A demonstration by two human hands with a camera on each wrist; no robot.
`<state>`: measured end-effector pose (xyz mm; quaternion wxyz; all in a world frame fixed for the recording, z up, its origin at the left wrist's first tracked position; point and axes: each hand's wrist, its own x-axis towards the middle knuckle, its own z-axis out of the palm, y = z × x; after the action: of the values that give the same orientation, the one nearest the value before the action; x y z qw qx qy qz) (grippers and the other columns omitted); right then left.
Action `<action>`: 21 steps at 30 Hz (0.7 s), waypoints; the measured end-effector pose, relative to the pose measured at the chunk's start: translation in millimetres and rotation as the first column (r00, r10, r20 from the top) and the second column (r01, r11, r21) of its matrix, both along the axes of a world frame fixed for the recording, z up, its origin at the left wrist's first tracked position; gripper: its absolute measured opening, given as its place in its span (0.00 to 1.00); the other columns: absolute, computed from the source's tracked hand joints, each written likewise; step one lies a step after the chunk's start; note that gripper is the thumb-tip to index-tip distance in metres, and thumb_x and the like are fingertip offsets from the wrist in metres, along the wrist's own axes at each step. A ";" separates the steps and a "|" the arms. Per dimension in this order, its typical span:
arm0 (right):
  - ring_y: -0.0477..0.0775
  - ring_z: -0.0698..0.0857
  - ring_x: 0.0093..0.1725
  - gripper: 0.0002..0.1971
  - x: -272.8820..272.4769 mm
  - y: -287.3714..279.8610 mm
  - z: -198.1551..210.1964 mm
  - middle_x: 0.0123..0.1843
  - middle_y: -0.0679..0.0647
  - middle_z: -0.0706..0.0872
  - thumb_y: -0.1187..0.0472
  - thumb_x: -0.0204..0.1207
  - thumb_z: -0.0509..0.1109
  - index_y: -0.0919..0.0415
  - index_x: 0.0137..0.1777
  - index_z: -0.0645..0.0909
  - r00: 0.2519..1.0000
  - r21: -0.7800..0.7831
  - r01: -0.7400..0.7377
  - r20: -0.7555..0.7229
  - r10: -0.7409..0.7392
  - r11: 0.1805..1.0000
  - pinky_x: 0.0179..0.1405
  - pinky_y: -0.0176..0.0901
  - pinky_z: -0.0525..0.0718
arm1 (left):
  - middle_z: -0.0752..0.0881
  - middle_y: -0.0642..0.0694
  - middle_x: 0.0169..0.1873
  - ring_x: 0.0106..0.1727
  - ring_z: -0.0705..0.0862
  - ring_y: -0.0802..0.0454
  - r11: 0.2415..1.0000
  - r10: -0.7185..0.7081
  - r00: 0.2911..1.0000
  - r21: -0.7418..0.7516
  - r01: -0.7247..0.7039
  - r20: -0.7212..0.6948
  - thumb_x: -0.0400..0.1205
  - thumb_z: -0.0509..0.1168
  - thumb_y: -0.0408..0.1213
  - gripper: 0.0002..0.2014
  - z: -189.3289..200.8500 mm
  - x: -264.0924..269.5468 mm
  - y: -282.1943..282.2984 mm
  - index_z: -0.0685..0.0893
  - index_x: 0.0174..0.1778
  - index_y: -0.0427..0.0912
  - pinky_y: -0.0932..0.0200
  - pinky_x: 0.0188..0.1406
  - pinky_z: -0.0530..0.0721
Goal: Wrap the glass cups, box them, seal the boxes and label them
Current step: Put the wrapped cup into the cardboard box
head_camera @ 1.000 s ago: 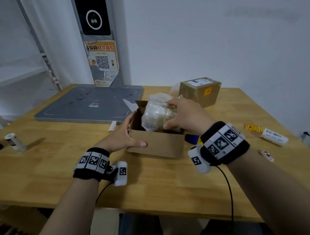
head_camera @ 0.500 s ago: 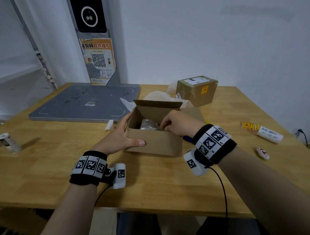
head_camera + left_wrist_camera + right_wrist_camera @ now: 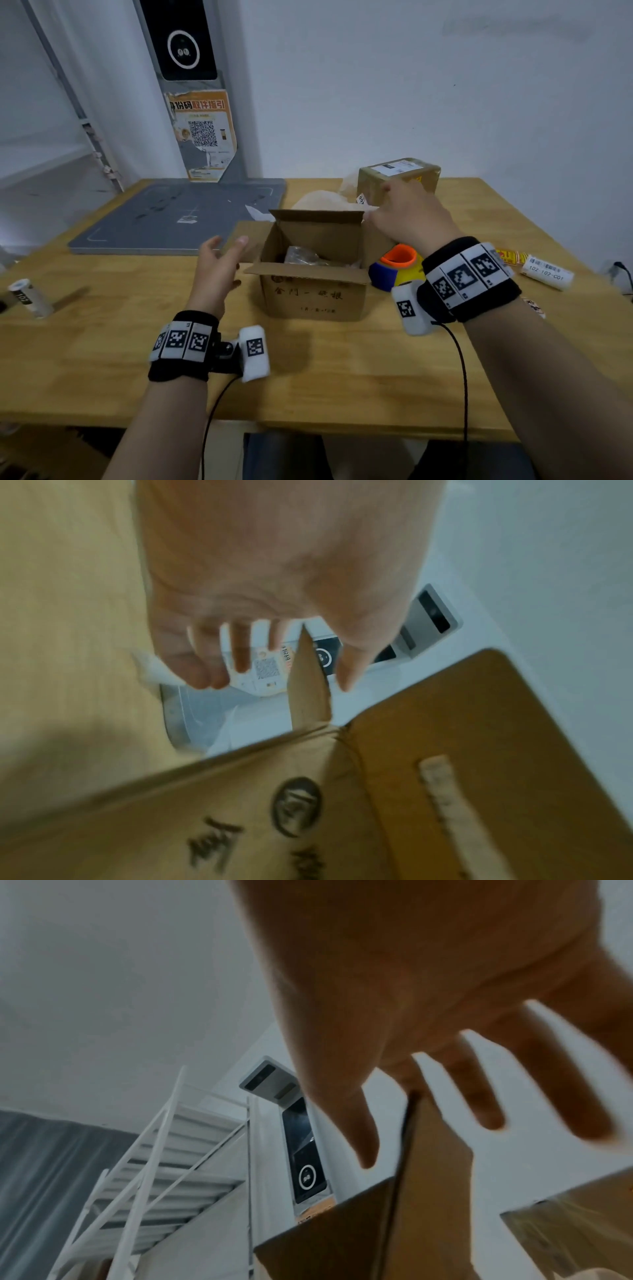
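An open cardboard box [image 3: 315, 294] stands in the middle of the wooden table [image 3: 102, 370], its flaps up. Inside lies a cup wrapped in clear plastic [image 3: 303, 255]. My left hand [image 3: 219, 270] hovers open just left of the box, beside the left flap [image 3: 308, 685], holding nothing. My right hand [image 3: 407, 212] is open above the box's back right corner, fingers spread, empty. The box front [image 3: 240, 818] bears handwritten characters.
A sealed, labelled box [image 3: 399, 180] stands behind the right hand, crumpled wrap [image 3: 325, 202] beside it. A tape dispenser [image 3: 394, 269] sits right of the open box. Label rolls [image 3: 548, 275] [image 3: 29, 296] lie at both sides. A grey scanner platform [image 3: 178, 216] lies back left.
The wrapped cup went down into the box. My right hand let go and rose toward the back right. My left hand released the box's left side and opened.
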<state>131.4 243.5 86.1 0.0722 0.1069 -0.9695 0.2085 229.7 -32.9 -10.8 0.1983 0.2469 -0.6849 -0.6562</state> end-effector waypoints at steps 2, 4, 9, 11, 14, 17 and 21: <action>0.67 0.90 0.58 0.36 2.7 9.2 -1.9 0.68 0.60 0.82 0.40 0.80 0.70 0.56 0.82 0.65 0.980 -0.050 0.034 0.198 -0.023 0.998 0.58 0.66 0.90 | 0.85 0.45 0.67 0.64 0.86 0.43 0.985 -0.011 0.999 0.174 0.002 0.050 0.85 0.71 0.52 0.27 0.7 1.0 1.7 0.75 0.77 0.46 0.43 0.58 0.86; 0.63 0.95 0.38 0.32 7.3 13.5 -7.5 0.62 0.61 0.82 0.48 0.85 0.67 0.58 0.85 0.61 0.930 -0.209 0.009 0.361 0.068 0.978 0.48 0.65 0.94 | 0.88 0.43 0.61 0.61 0.88 0.41 0.961 -0.097 0.991 0.266 0.068 0.097 0.85 0.70 0.53 0.18 0.0 4.4 7.3 0.84 0.66 0.46 0.39 0.60 0.88; 0.53 0.92 0.26 0.10 9.2 10.1 -15.3 0.44 0.61 0.80 0.62 0.89 0.58 0.64 0.64 0.76 0.944 -0.478 -0.038 0.272 0.189 0.877 0.32 0.55 0.94 | 0.87 0.39 0.56 0.54 0.88 0.37 0.965 -0.013 1.000 0.263 0.015 -0.007 0.89 0.66 0.45 0.12 10.7 -2.4 25.7 0.82 0.62 0.42 0.30 0.58 0.88; 0.52 0.91 0.26 0.12 5.9 7.7 -14.3 0.39 0.58 0.81 0.57 0.91 0.57 0.61 0.58 0.81 0.962 -0.601 -0.011 0.211 0.172 0.799 0.33 0.55 0.94 | 0.84 0.37 0.53 0.52 0.89 0.36 0.955 0.055 0.996 0.295 -0.030 -0.077 0.89 0.65 0.43 0.18 17.6 -7.3 25.9 0.78 0.71 0.36 0.35 0.44 0.90; 0.64 0.94 0.35 0.25 -1.0 2.7 -8.5 0.46 0.59 0.95 0.40 0.92 0.49 0.55 0.65 0.81 0.944 -0.863 0.085 0.229 0.235 0.498 0.41 0.58 0.94 | 0.86 0.40 0.49 0.47 0.89 0.37 0.939 0.135 0.982 0.334 -0.084 -0.133 0.89 0.65 0.42 0.20 30.2 -14.9 14.8 0.78 0.73 0.34 0.41 0.37 0.88; 0.65 0.92 0.36 0.30 -13.9 -3.1 -4.1 0.48 0.59 0.95 0.39 0.92 0.46 0.58 0.61 0.84 0.939 -0.917 0.114 0.225 0.260 0.383 0.44 0.60 0.93 | 0.86 0.42 0.48 0.50 0.88 0.36 0.913 0.183 0.968 0.396 -0.102 -0.173 0.88 0.65 0.39 0.17 47.0 -28.5 3.5 0.81 0.70 0.35 0.43 0.34 0.88; 0.67 0.93 0.41 0.14 -36.9 -19.4 -13.1 0.55 0.60 0.93 0.55 0.86 0.65 0.64 0.58 0.87 0.934 -0.803 0.055 0.251 0.253 0.594 0.46 0.61 0.93 | 0.87 0.43 0.61 0.59 0.88 0.41 0.861 0.203 0.956 0.504 -0.072 -0.211 0.87 0.64 0.37 0.15 68.6 -59.2 -7.1 0.83 0.70 0.40 0.33 0.38 0.92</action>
<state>94.5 224.1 73.0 -0.0676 0.0801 -0.7624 0.6385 170.5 -40.0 57.8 0.2627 0.2507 -0.4447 -0.8188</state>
